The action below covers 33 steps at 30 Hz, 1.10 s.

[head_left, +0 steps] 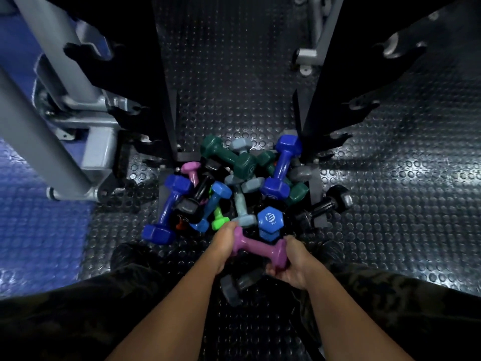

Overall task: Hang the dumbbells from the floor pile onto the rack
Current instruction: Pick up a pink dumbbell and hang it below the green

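Note:
A purple dumbbell (pixel 257 247) is held level just above the near edge of the floor pile (pixel 234 188). My left hand (pixel 225 247) grips its left head and my right hand (pixel 291 264) grips its right head. The pile holds several dumbbells in blue, green, grey, black, pink and lime, heaped between the two black uprights of the rack (pixel 322 105). The rack's hook-like arms stick out to the left and right; those in view carry nothing.
A grey machine frame (pixel 65 105) stands at the left on a blue floor patch. A black dumbbell (pixel 330 201) lies at the pile's right edge, a dark grey one (pixel 236 285) between my feet. Studded black rubber floor (pixel 403 204) spreads right.

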Each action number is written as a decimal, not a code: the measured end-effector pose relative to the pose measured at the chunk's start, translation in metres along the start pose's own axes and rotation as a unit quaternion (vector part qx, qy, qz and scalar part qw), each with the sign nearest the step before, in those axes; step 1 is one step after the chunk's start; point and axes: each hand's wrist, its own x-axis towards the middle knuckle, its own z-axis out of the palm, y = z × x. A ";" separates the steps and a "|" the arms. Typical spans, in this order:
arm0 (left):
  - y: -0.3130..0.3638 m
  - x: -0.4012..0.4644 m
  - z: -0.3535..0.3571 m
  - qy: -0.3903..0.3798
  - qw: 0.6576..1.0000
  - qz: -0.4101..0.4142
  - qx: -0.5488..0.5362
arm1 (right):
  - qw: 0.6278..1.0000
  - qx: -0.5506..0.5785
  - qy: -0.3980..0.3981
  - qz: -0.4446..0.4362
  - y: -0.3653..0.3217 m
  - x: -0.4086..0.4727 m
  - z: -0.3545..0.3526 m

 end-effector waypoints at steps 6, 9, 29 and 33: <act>0.033 -0.042 -0.022 0.002 0.999 0.012 -0.048 | 0.993 -0.107 0.013 -0.045 -0.021 -0.039 0.013; 0.062 -0.066 -0.029 0.018 0.997 0.026 -0.068 | 0.988 -0.115 0.010 -0.103 -0.045 -0.066 0.019; 0.187 -0.325 -0.044 -0.154 0.928 0.332 -0.069 | 0.818 -0.100 0.016 -0.567 -0.109 -0.322 -0.001; 0.170 -0.379 -0.034 -0.189 0.917 0.351 -0.021 | 0.769 -0.127 0.056 -0.624 -0.105 -0.371 -0.010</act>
